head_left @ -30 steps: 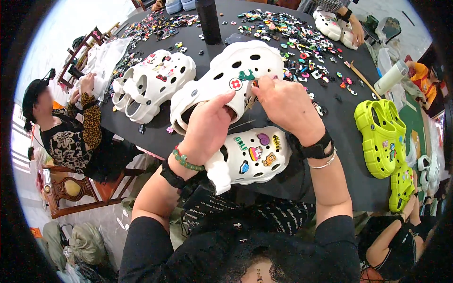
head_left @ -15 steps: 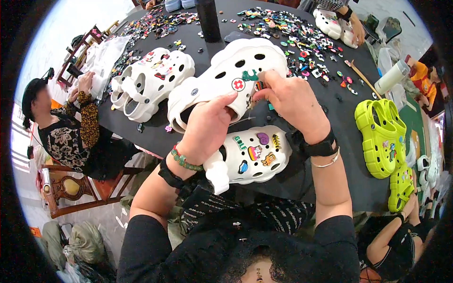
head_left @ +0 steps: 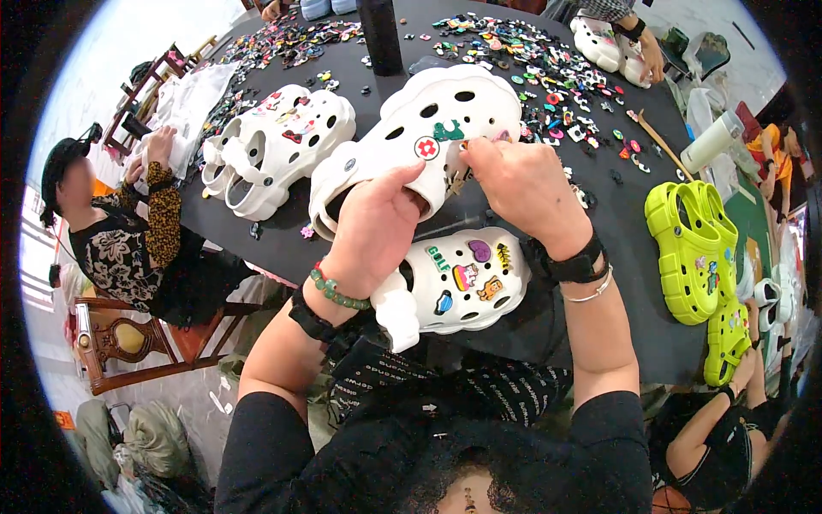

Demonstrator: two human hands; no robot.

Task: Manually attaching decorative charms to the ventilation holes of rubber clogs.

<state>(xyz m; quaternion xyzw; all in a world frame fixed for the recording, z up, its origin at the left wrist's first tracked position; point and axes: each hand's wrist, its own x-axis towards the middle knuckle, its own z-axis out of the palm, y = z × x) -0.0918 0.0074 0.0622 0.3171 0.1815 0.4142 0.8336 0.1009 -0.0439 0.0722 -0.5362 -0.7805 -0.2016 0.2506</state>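
My left hand (head_left: pixel 377 224) grips a white clog (head_left: pixel 479 110) tilted over the table, its fingers inside the opening and its thumb along the side. A round red-and-white charm (head_left: pixel 426 148) and a green charm (head_left: pixel 448 131) sit on the clog's upper. My right hand (head_left: pixel 533 187) is closed in a pinch at the clog's side on a small shoe charm, mostly hidden by the fingers. Below lies a second white clog (head_left: pixel 449 313) bearing several charms, among them a purple heart (head_left: pixel 479 250) and a brown bear (head_left: pixel 490 289).
A decorated white clog pair (head_left: pixel 291 163) stands to the left. Loose charms (head_left: pixel 548 86) cover the far table around a black cylinder (head_left: pixel 379 38). Lime-green clogs (head_left: pixel 685 248) and a pale bottle (head_left: pixel 712 141) are at right. Co-workers sit left (head_left: pixel 120 231) and lower right (head_left: pixel 711 437).
My right fingers have closed in over the striped charm at the clog's side, now mostly covering it. The held clog has tilted and shifted slightly.
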